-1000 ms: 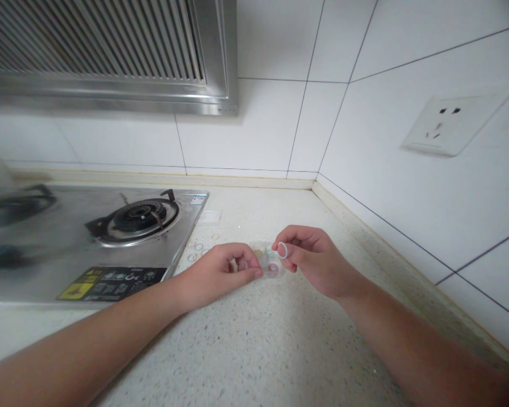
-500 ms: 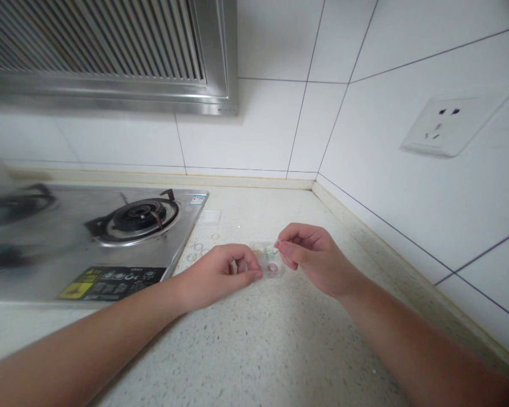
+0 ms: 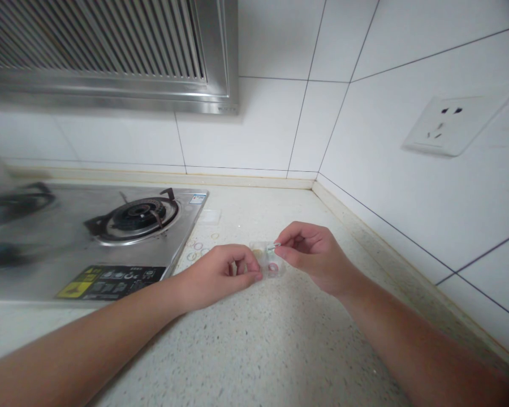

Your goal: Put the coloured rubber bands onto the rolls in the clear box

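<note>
A small clear plastic box [image 3: 275, 275] with compartments sits on the speckled counter between my hands. Red-pink rings [image 3: 273, 267] lie in its near right compartment, and yellowish ones [image 3: 258, 254] in the far left one. Something green shows in the far right compartment. My left hand [image 3: 233, 271] has thumb and fingertips closed on the box's left edge. Just over the far right compartment, my right hand [image 3: 307, 249] pinches a small pale green ring [image 3: 274, 246], perhaps a rubber band. Several loose thin rings [image 3: 199, 246] in different colours lie left of my left hand, partly hidden by it.
A clear flat lid-like piece [image 3: 211, 217] lies beside the steel gas stove [image 3: 182, 226], whose edge bounds the counter on the left. A range hood [image 3: 224, 85] hangs above. Tiled walls meet at the back right, with a power socket [image 3: 443, 124] on the right wall.
The ring in my right hand has turned from a tilted loop to a flatter, edge-on position over the box. My left hand stays at the box's edge.
</note>
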`<action>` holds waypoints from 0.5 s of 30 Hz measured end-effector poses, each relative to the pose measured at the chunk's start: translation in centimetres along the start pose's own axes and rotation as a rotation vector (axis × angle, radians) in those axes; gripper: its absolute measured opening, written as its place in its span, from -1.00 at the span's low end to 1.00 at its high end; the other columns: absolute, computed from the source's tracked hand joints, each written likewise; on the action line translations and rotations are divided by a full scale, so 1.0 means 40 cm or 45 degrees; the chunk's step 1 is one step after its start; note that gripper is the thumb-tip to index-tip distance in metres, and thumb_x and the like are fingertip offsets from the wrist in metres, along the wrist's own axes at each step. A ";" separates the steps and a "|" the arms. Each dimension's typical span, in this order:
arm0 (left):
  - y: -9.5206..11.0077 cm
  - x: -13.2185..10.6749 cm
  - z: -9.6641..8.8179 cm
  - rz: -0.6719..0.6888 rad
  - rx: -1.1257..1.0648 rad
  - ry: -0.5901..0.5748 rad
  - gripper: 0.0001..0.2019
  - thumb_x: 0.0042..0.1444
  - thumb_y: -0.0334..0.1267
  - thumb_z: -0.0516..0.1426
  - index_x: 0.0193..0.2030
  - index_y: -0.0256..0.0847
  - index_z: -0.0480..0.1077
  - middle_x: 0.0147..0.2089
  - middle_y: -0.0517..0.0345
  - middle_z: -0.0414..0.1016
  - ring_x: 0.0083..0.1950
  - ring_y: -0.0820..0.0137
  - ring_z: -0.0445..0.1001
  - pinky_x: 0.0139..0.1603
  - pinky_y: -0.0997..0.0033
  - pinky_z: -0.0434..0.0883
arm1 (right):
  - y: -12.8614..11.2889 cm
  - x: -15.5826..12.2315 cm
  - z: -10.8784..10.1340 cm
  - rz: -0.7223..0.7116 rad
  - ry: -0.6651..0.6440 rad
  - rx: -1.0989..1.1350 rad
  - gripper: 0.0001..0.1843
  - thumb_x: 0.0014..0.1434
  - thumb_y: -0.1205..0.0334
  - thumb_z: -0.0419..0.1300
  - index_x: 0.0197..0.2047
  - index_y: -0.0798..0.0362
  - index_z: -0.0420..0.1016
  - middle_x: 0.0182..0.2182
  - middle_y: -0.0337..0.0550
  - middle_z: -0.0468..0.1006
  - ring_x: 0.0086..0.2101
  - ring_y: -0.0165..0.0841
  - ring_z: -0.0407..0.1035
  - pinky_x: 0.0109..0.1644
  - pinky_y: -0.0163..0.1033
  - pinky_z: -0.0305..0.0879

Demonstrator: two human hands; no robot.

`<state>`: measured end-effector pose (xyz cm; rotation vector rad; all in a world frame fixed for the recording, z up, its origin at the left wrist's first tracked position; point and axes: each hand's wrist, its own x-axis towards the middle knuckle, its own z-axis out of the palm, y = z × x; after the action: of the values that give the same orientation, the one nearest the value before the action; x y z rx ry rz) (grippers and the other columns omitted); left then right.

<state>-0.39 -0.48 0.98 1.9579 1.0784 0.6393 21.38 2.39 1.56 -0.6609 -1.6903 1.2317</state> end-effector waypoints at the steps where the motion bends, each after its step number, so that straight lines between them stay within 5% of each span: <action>1: 0.001 -0.001 0.000 0.001 0.000 -0.004 -0.76 0.19 -0.07 0.14 -0.30 -0.23 0.42 -0.42 0.22 0.33 -0.40 0.49 0.22 -0.40 0.50 0.16 | 0.002 0.000 0.000 -0.015 0.004 0.007 -0.88 0.06 0.24 0.37 -0.32 0.05 0.53 -0.54 -0.28 0.48 -0.54 -0.51 0.33 -0.47 -0.37 0.28; 9: 0.002 -0.001 -0.001 0.036 0.033 -0.012 -0.81 0.19 -0.14 0.13 -0.30 -0.23 0.43 -0.41 0.21 0.34 -0.39 0.47 0.25 -0.39 0.50 0.17 | 0.002 -0.002 -0.008 -0.152 0.140 -0.176 -0.88 0.08 0.21 0.35 -0.31 0.04 0.55 -0.50 -0.23 0.49 -0.51 -0.47 0.31 -0.46 -0.33 0.24; 15: -0.002 0.000 0.000 0.061 0.036 -0.003 -0.82 0.19 -0.15 0.14 -0.30 -0.23 0.43 -0.41 0.22 0.36 -0.41 0.49 0.24 -0.40 0.51 0.18 | 0.004 -0.001 -0.017 -0.172 0.186 -0.748 -0.87 0.18 0.18 0.24 -0.24 0.04 0.53 -0.58 -0.30 0.37 -0.57 -0.49 0.21 -0.47 -0.32 0.17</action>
<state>-0.45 -0.47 0.92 2.0140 1.0467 0.6504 21.98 2.72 1.44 -0.9382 -1.9436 0.5667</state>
